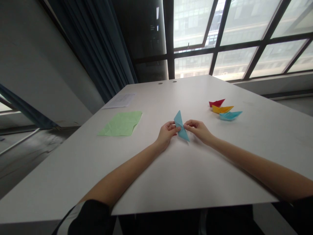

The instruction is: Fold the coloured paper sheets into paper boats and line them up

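A light blue folded paper boat (180,121) is held up over the middle of the white table, its long side turned nearly upright. My left hand (168,133) pinches it from the left, thumb on the near face and fingers behind. From the other side my right hand (198,130) grips the paper's middle between thumb and fingertips. Part of the boat's centre is hidden by my fingertips. Off to the right lie three finished-looking paper boats: a red boat (217,103), a yellow boat (222,109) and a turquoise boat (231,116).
On the left of the white table (195,182) lies a creased green paper sheet (122,124). Behind it is a printed white sheet (120,100). Two round cable holes sit near the far edge. Dark blue curtains (97,42) and windows stand beyond.
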Demonstrator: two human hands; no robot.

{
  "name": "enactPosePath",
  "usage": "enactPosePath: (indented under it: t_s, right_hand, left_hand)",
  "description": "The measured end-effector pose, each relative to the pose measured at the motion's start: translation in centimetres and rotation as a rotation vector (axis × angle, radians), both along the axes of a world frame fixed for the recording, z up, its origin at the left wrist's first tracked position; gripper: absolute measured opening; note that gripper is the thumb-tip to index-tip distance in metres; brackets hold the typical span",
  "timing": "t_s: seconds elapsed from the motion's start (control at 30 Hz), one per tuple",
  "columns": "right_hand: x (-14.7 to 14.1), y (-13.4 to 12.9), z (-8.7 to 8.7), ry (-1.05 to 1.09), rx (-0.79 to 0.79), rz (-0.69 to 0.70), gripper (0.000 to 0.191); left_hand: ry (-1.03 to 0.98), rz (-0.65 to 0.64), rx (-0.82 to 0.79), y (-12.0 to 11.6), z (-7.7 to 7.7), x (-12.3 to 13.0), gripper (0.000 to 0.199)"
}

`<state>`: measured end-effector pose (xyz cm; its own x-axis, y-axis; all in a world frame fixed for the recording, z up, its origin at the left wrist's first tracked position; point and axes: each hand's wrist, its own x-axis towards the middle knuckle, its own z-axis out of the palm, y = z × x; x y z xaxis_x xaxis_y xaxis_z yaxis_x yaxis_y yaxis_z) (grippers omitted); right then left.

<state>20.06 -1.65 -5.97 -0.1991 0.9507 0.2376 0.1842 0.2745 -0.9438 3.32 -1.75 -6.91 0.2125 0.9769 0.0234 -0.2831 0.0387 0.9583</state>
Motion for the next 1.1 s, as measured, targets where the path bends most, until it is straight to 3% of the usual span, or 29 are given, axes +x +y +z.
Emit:
enactPosePath:
  t_s: [0.33, 0.47, 0.6, 0.7, 0.83, 1.1]
  right_hand:
    - [-0.02, 0.15, -0.07, -0.024, 0.023, -0.022, 0.028]
    - [-0.10, 0.13, -0.08, 0.091, -0.065, -0.058, 0.032]
    - [-0.31, -0.13, 0.25, 0.155, -0.176, 0.049, 0.036]
    - [-0.40, -0.23, 0.38, 0.199, -0.174, 0.081, 0.033]
    - [-0.33, -0.12, 0.09, 0.283, -0.145, 0.019, 0.031]
    - [-0.19, 0.03, -0.28, 0.187, -0.229, 0.057, 0.033]
  left_hand:
    - [0.002, 0.023, 0.013, 0.12, 0.24, -0.02, 0.042]
    - [0.080, 0.004, 0.068, -0.19, 0.73, -0.06, 0.043]
    - [0.208, -0.061, 0.125, -0.70, 0.81, -0.03, 0.046]
    - [0.230, -0.038, 0.113, -0.74, 0.57, 0.07, 0.042]
    - [0.251, -0.017, 0.060, -0.46, 0.39, 0.15, 0.033]
    - [0.247, 0.014, 0.097, -0.17, 0.38, -0.10, 0.032]
